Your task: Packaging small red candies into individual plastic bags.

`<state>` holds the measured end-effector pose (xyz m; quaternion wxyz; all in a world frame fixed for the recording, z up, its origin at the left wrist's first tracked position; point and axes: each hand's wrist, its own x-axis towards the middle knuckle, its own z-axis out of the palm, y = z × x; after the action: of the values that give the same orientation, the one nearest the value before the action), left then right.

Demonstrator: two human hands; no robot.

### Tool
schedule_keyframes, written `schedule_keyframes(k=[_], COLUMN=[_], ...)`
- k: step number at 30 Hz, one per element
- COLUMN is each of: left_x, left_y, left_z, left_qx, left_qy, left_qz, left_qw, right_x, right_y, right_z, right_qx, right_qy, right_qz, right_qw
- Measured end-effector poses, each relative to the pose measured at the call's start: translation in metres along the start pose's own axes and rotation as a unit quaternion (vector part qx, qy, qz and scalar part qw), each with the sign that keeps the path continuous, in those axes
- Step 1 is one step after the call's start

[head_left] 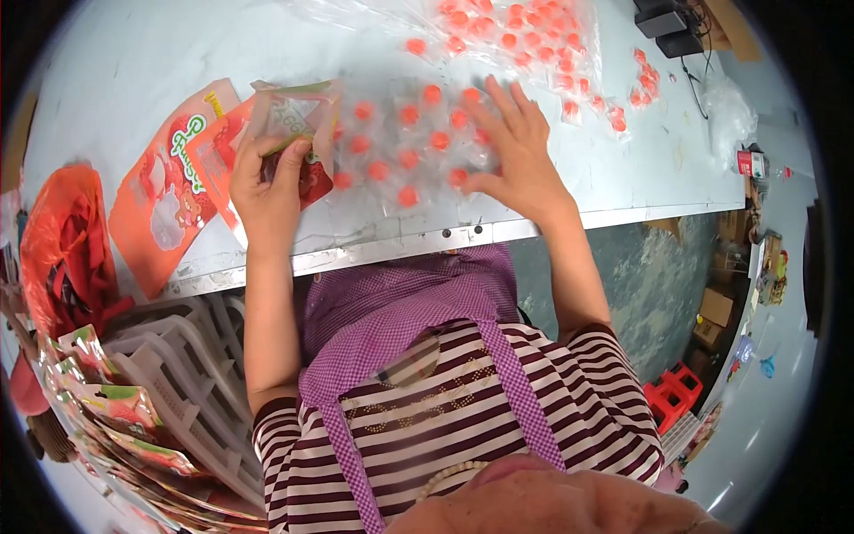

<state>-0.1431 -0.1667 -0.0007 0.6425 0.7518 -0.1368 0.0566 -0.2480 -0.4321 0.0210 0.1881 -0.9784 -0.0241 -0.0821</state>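
My left hand [267, 182] grips the open mouth of a red printed pouch [298, 125] held up near the table's front edge. My right hand [516, 147] lies spread, palm down, on a heap of small clear-wrapped orange candies [405, 142] right beside that pouch mouth. The candies sit between the two hands on the pale metal table [133, 62]. A larger pile of the same wrapped candies [516, 36] lies farther back.
Flat red pouches [173, 191] are stacked at the left of the table. An orange plastic bag [67, 240] hangs at the far left. White plastic crates [191, 356] with filled pouches [116, 409] stand below left. Red stools [672, 396] sit on the floor at right.
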Motion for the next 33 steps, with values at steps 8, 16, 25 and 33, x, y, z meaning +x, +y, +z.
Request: schedule_keyframes(k=[8, 16, 25, 33], left_x=[-0.005, -0.003, -0.001, 0.004], left_y=[-0.011, -0.017, -0.005, 0.002], left_z=[-0.003, -0.004, -0.003, -0.004], left_qx=[-0.093, -0.049, -0.011, 0.111], left_qy=[-0.026, -0.057, -0.066, -0.073], left_qz=[-0.071, -0.029, -0.035, 0.114], left_qw=[0.993, 0.997, 0.997, 0.984], right_x=[0.015, 0.027, 0.021, 0.018], right_y=[-0.009, -0.021, -0.023, -0.013], right_z=[0.011, 0.006, 0.012, 0.025], right_qx=[-0.025, -0.020, -0.029, 0.023], right_qy=[-0.073, -0.063, -0.070, 0.047], right_qz=[-0.005, -0.055, -0.087, -0.147], right_qw=[0.997, 0.996, 0.993, 0.988])
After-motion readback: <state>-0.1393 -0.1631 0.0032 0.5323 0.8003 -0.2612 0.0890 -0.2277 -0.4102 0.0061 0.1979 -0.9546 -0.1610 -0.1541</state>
